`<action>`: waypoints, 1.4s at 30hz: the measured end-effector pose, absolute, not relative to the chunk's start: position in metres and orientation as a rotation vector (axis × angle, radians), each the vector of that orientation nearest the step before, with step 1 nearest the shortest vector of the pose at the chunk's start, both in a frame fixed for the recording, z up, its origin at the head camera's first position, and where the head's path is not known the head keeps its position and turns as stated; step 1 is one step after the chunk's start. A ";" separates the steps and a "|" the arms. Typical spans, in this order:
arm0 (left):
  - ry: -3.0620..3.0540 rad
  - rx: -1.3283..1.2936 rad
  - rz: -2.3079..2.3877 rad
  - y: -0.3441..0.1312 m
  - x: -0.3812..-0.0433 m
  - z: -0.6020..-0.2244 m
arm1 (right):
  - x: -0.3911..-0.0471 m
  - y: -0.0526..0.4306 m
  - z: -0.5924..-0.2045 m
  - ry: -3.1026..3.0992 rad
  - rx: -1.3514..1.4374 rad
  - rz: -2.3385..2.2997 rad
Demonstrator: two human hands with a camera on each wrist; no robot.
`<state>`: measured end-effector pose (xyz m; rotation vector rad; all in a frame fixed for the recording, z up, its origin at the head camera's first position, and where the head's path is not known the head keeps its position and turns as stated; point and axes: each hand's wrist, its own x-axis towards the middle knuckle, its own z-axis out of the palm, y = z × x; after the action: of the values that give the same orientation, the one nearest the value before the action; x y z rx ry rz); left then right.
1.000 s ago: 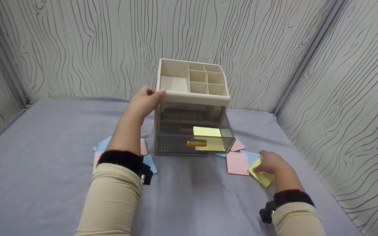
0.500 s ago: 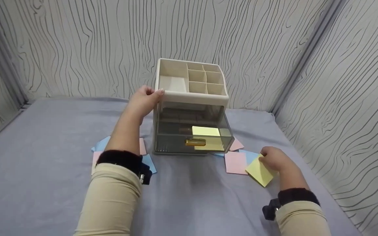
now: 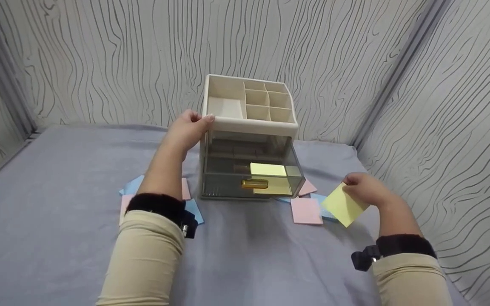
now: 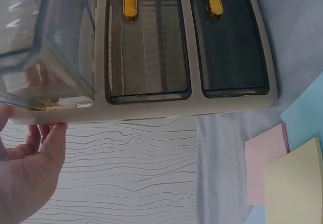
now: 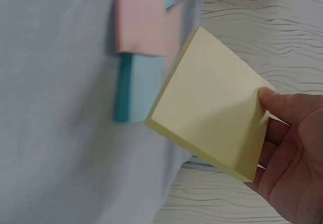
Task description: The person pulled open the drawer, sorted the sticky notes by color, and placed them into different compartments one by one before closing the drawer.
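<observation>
A cream desk organizer (image 3: pixel 249 123) stands at mid-table, its clear top drawer (image 3: pixel 223 187) pulled out. Inside that drawer, on its right side, lies a yellow sticky note pad (image 3: pixel 268 170). My left hand (image 3: pixel 187 131) grips the organizer's upper left edge, thumb in front and fingers round the side; the left wrist view shows the fingertips (image 4: pixel 58 133) at the frame. Over the right of the table, my right hand (image 3: pixel 368 189) pinches another yellow sticky note pad (image 5: pixel 207 103) by one corner, thumb on its face. It is tilted and raised above the cloth.
Pink (image 3: pixel 306 211) and blue sticky note pads (image 3: pixel 328 213) lie right of the organizer. More pads, pink, blue and yellow (image 4: pixel 292 188), lie to its left, partly behind my left forearm. Two lower drawers (image 4: pixel 232 47) are closed. Patterned walls (image 3: pixel 121 63) surround the table.
My right hand has lifted the yellow sticky note pad off the pile and moved it up and slightly right, uncovering more of a blue pad. The left hand stays on the organizer.
</observation>
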<state>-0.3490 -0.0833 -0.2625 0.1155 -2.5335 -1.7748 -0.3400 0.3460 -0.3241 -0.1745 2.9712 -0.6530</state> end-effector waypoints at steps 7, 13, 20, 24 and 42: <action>-2.524 0.126 -1.795 -0.085 -0.349 -0.262 | -0.336 0.329 -0.289 2.939 -0.088 -0.843; -2.527 0.139 -1.778 -0.086 -0.348 -0.263 | -0.327 0.306 -0.261 2.944 -0.193 -0.958; -2.532 0.154 -1.786 -0.086 -0.346 -0.261 | -0.320 0.279 -0.219 3.090 -0.370 -0.983; -2.533 0.158 -1.787 -0.085 -0.345 -0.260 | -0.318 0.261 -0.199 3.191 -0.453 -1.008; -2.541 0.114 -1.795 -0.080 -0.343 -0.260 | -0.315 0.194 -0.185 3.086 -0.794 -0.920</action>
<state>-0.3429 -0.0801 -0.2596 0.1143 -2.5412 -1.7950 -0.3154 0.1942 -0.1854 -0.7943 3.0861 -0.9200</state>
